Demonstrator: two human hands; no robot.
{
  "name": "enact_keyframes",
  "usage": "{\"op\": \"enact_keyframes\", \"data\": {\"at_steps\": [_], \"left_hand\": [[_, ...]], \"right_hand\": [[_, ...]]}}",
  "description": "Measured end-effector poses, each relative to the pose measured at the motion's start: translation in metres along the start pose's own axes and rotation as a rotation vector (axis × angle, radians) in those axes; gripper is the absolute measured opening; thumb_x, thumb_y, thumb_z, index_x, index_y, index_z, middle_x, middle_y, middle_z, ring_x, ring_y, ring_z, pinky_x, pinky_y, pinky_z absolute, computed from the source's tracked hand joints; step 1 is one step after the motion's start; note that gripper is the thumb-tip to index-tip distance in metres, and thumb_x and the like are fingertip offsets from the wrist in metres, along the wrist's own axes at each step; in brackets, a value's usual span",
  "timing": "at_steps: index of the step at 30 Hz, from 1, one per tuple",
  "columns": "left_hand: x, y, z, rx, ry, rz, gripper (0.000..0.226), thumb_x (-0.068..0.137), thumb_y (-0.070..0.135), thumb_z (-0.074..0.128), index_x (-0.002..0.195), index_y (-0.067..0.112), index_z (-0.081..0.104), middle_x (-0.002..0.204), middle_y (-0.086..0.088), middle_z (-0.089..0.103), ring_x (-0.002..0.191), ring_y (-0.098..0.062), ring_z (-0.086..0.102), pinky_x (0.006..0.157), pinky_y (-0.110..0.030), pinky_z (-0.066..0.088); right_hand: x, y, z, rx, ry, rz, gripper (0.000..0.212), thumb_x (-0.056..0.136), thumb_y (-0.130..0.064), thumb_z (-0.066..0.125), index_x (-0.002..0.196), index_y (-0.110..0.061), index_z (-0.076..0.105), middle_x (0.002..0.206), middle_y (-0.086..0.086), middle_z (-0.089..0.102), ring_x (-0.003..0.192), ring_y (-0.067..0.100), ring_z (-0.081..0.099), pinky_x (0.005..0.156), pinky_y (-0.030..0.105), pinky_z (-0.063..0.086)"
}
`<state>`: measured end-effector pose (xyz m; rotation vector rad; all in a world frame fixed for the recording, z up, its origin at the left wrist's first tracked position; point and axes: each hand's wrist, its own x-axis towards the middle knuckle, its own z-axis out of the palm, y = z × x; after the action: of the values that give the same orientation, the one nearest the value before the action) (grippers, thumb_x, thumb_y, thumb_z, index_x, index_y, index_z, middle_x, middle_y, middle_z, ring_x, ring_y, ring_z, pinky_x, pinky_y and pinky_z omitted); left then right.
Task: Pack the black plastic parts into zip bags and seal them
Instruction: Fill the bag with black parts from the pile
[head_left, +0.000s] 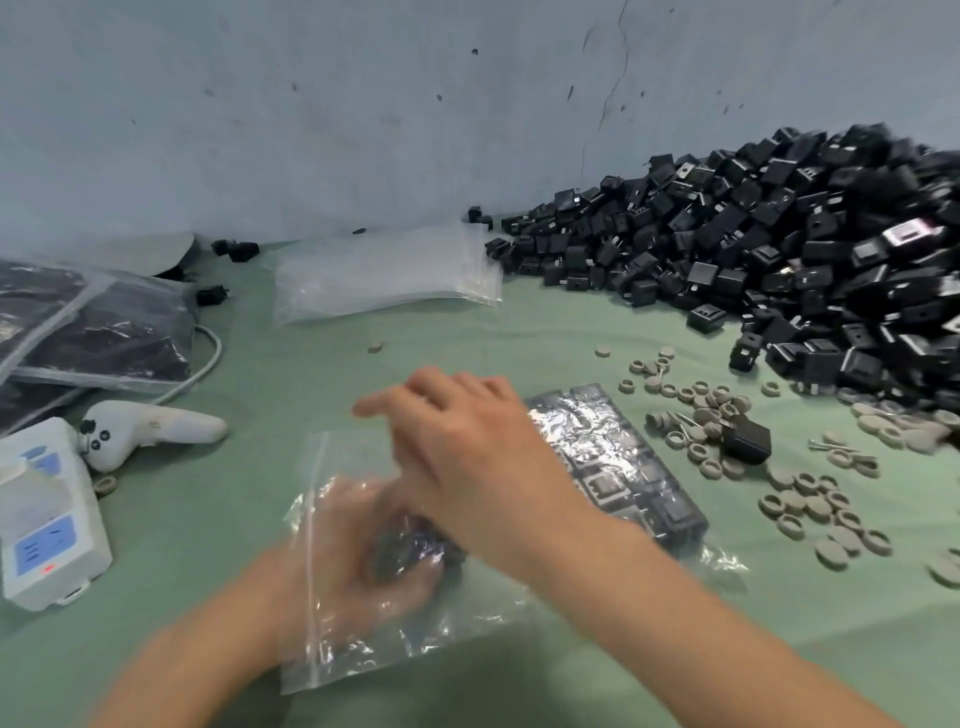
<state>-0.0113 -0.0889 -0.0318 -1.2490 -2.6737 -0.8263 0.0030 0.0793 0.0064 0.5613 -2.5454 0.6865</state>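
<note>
The zip bag (415, 634) lies flat on the green counter (519, 332), directly in front of the person, with its zip strip (314, 545) at the left edge. The left grip (363, 561) is inside the bag and, seen through the film, appears curled around a small cluster of black parts (410, 551). The right grip (467, 457) hovers above the bag with fingers loosely extended and nothing visible in it. Motion blur prevents a reading of whether it touches the film. Rows of packed parts (618, 467) under shiny film lie just to the right. The right forearm covers the junction, so it cannot be determined whether they occupy the same bag. Handling judgement: the film is thin, limp and slippery, and will crease and shift unless pinned. Hold it at the stiffer zip strip, not mid-panel. The parts look rigid, light and boxy, and some seem to carry projecting prongs that could snag or pierce the film. Take them by their flat sides, a few at a time. A loaded bag will sag, so support it from beneath. The loose pile (805, 270) sits at the far right, and a stack of empty bags (384, 275) lies beyond the work area.
</note>
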Motion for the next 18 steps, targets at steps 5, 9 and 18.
{"op": "enact_keyframes", "data": {"at_steps": [5, 9, 18], "left_hand": [[0.004, 0.000, -0.002, 0.055, -0.113, 0.009, 0.029, 0.082, 0.050, 0.069, 0.109, 0.056, 0.059, 0.092, 0.021, 0.065, 0.088, -0.003, 0.061, 0.079, -0.020, 0.046], [0.001, -0.005, 0.003, 0.074, -0.171, -0.075, 0.043, 0.076, 0.065, 0.066, 0.118, 0.061, 0.059, 0.094, 0.027, 0.063, 0.101, -0.001, 0.055, 0.096, -0.033, 0.042], [0.010, 0.011, 0.014, -0.181, -0.214, -0.189, 0.037, 0.072, 0.042, 0.083, 0.103, 0.053, 0.067, 0.100, 0.025, 0.056, 0.106, 0.028, 0.033, 0.088, 0.006, 0.024]], "right_hand": [[-0.006, 0.066, -0.011, -0.099, -0.222, 0.237, 0.035, 0.106, -0.033, 0.039, 0.137, -0.036, 0.054, 0.135, -0.009, 0.055, 0.124, 0.018, 0.049, 0.109, 0.037, 0.032], [-0.020, 0.083, 0.005, -0.123, -0.308, 0.248, 0.039, 0.104, -0.044, 0.038, 0.141, -0.038, 0.050, 0.146, -0.008, 0.047, 0.135, 0.020, 0.039, 0.115, 0.036, 0.022], [-0.025, 0.088, 0.017, -0.179, -0.263, 0.222, 0.042, 0.104, -0.046, 0.032, 0.144, -0.039, 0.045, 0.150, -0.009, 0.045, 0.138, 0.018, 0.035, 0.118, 0.035, 0.017]]}}
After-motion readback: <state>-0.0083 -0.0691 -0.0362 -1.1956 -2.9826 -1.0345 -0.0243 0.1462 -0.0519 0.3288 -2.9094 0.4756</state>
